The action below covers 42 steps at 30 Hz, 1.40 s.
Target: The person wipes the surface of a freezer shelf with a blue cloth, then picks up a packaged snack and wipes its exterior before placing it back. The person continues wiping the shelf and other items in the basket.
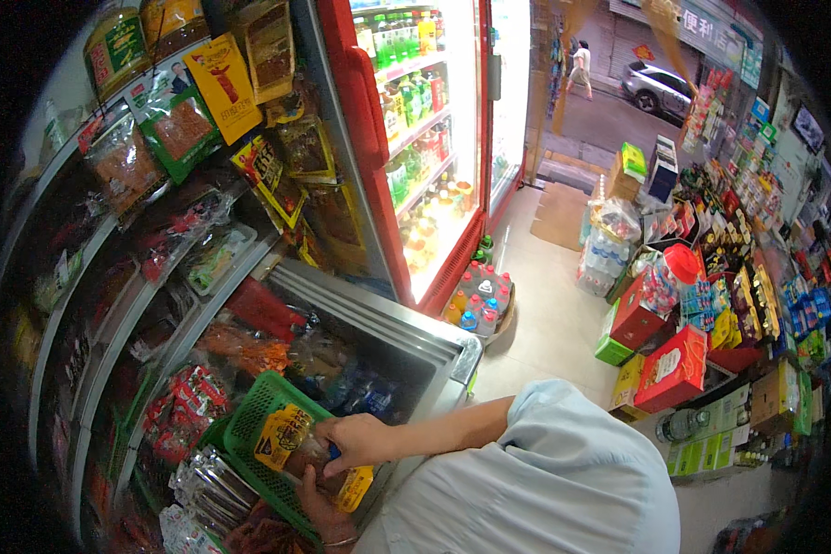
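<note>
My right hand [360,443] has its fingers closed on a small blue item [334,451], whose kind I cannot tell. It is over a yellow-labelled food package [285,438] in a green plastic basket [249,408]. My left hand [322,509] lies lower, its fingers against the package; a bracelet circles that wrist. Another yellow label [354,489] shows beneath and beside the hands. Left of the basket are red-and-white wrapped packets [187,408] and a stack of silvery packets [215,488].
A chest freezer's metal rim [415,318] curves beyond my arm. Curved store shelves [97,256] with bagged foods rise at left. A lit red-framed drinks fridge [381,166] stands ahead, with a carton of bottles [481,298] at its foot. Stacked boxes [672,367] line the right side.
</note>
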Each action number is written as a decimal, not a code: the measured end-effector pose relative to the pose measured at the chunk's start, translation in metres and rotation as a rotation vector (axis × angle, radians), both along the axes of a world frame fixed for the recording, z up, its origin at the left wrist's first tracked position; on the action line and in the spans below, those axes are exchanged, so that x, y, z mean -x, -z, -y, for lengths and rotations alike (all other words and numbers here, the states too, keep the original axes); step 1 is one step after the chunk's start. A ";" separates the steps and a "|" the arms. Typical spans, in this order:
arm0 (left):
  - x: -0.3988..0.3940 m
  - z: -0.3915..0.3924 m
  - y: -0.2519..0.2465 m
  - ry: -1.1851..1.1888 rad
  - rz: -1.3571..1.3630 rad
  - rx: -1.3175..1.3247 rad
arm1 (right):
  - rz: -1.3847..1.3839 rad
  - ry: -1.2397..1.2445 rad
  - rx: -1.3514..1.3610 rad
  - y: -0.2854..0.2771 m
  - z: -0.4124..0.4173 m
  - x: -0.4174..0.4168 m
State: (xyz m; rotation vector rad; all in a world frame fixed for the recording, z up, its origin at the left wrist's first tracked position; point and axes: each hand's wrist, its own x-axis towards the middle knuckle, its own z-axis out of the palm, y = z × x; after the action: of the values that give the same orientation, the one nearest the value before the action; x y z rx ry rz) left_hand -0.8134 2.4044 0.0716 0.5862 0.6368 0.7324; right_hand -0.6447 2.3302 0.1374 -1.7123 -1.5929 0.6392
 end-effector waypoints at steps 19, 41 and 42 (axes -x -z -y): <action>0.001 0.003 0.001 0.004 0.169 0.066 | -0.380 -0.005 -0.028 0.020 -0.007 -0.012; 0.008 0.003 -0.017 0.042 0.340 0.098 | -0.929 0.245 0.043 0.020 -0.006 -0.027; 0.006 0.003 -0.019 0.056 0.336 0.092 | -0.951 0.219 0.093 0.020 -0.007 -0.025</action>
State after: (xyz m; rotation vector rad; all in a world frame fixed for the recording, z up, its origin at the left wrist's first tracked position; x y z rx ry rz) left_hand -0.8196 2.4014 0.0909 0.3832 0.3391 0.7248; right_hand -0.6193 2.3375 0.1174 -1.2842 -0.7038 1.1903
